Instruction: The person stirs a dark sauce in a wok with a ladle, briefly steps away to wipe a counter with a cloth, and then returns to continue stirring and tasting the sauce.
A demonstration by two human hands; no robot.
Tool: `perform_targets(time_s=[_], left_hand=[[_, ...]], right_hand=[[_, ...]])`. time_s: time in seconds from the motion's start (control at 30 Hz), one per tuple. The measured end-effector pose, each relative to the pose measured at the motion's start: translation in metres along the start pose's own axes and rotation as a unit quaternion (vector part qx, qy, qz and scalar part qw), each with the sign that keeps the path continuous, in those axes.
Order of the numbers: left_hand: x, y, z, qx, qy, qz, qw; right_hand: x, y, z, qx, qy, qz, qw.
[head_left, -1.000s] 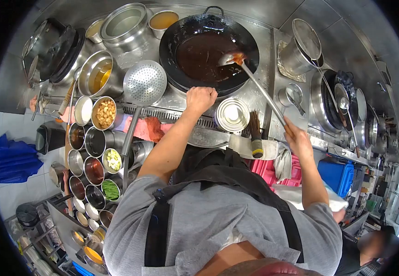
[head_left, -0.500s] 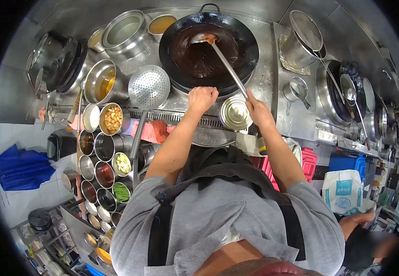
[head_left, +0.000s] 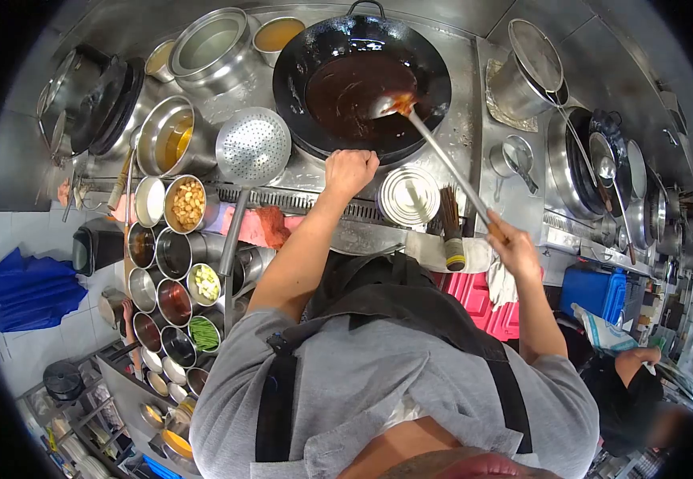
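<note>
A large black wok (head_left: 298, 104) holding dark brown sauce (head_left: 346, 88) sits on the stove. My left hand (head_left: 351, 172) is closed at its near rim; the part it grips is hidden under the fingers. My right hand (head_left: 516, 246) is wrapped round the handle end of a long metal ladle (head_left: 450, 164), right of the wok. The ladle's bowl, with reddish-orange sauce on it, is over the right part of the dark sauce. A round ridged tin (head_left: 409, 196) stands between my hands. Near my right forearm is a bamboo brush (head_left: 453, 231).
A perforated strainer (head_left: 253, 148) lies left of the wok, beside pots and a bowl of yellow oil (head_left: 172, 142). Several ingredient tins, one with browned cubes (head_left: 187, 204), stand lower left. At right are a sieve-topped pot (head_left: 522, 88) and another person's arm (head_left: 638, 363).
My right hand has moved right and back toward my body, drawing the ladle's bowl right and nearer across the wok. The bamboo brush now shows fully. My left hand stays at the rim.
</note>
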State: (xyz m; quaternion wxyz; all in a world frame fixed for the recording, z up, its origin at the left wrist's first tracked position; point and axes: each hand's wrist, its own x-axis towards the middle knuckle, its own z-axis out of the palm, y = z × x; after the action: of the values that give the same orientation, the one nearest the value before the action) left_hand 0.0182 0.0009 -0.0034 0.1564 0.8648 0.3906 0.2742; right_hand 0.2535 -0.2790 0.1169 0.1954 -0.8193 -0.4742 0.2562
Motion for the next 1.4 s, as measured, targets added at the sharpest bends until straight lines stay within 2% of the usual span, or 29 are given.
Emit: perform_targets(time_s=[0.07,0.13,0.27,0.37,0.5,0.73,0.8,1.0,1.13,1.27,1.4], left_hand=[[0.0,0.0,0.001,-0.001,0.001,-0.004,1.0],[0.0,0.0,0.001,0.001,0.002,-0.005,1.0],[0.001,0.001,-0.001,-0.007,-0.002,-0.009,1.0],[0.001,0.001,-0.003,-0.006,-0.012,-0.013,1.0],[0.0,0.0,-0.002,-0.006,-0.022,-0.022,0.999],[0.001,0.004,-0.008,-0.01,-0.021,-0.024,0.999],[0.001,0.001,-0.003,-0.017,-0.009,-0.016,1.0],[0.002,0.005,-0.008,-0.002,-0.023,-0.018,1.0],[0.002,0.0,-0.002,-0.009,-0.005,-0.006,1.0],[0.001,0.0,-0.003,-0.003,-0.015,-0.014,1.0],[0.002,0.002,-0.006,0.009,-0.035,-0.027,0.999]], right_hand=[[-0.005,-0.009,0.014,-0.021,-0.029,0.025,0.999],[0.002,-0.015,0.031,0.034,-0.046,-0.02,0.998],[0.051,-0.03,0.079,0.008,-0.035,-0.064,0.997],[0.094,-0.043,0.099,0.047,-0.012,-0.064,0.997],[0.119,-0.044,0.088,0.002,0.069,-0.063,0.996],[0.054,-0.008,0.018,0.051,0.07,-0.021,0.996],[0.029,-0.013,0.0,0.047,0.034,0.032,0.998],[-0.003,-0.01,0.022,0.01,-0.001,-0.035,0.999],[0.03,-0.021,0.069,0.016,-0.012,-0.09,0.996],[0.089,-0.037,0.106,-0.011,-0.015,-0.081,0.997],[0.122,-0.043,0.1,0.003,0.056,-0.088,0.995]])
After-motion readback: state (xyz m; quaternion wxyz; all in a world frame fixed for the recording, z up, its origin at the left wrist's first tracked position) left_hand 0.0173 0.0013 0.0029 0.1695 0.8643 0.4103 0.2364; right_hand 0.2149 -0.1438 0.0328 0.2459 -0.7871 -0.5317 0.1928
